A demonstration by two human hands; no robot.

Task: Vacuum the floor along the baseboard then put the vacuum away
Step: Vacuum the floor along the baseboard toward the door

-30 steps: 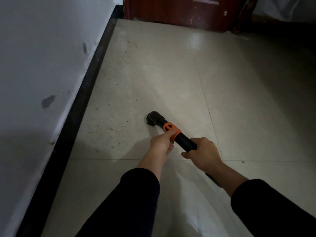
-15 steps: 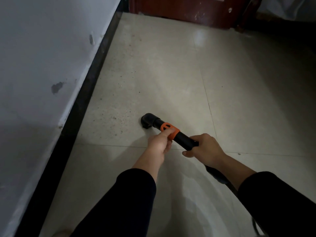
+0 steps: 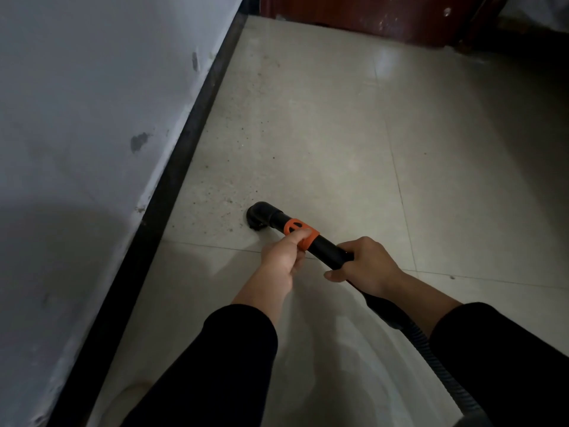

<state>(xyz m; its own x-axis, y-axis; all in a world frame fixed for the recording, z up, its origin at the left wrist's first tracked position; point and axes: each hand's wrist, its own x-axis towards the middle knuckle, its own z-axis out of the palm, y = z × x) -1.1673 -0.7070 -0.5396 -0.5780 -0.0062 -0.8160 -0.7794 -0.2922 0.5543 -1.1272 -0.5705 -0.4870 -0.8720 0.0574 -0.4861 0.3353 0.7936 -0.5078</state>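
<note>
A black vacuum wand [image 3: 326, 248] with an orange collar [image 3: 300, 234] points forward and left. Its angled nozzle [image 3: 261, 215] sits on the pale tile floor [image 3: 323, 134], a short way right of the black baseboard [image 3: 181, 167]. My left hand [image 3: 283, 258] grips the wand at the orange collar, thumb on top. Further back, my right hand [image 3: 365, 265] is curled round the black tube. A ribbed hose [image 3: 431, 349] runs from the wand back under my right sleeve. Dust specks lie on the tile between nozzle and baseboard.
A grey wall [image 3: 92, 118] with scuff marks rises on the left above the baseboard. A dark red wooden door [image 3: 369, 16] closes off the far end. The floor's right side lies in shadow. A pale shoe tip [image 3: 132, 392] shows at the bottom left.
The nozzle has shifted left toward the baseboard and slightly nearer the tile joint, with both hands keeping their grip. The view has moved forward along the wall.
</note>
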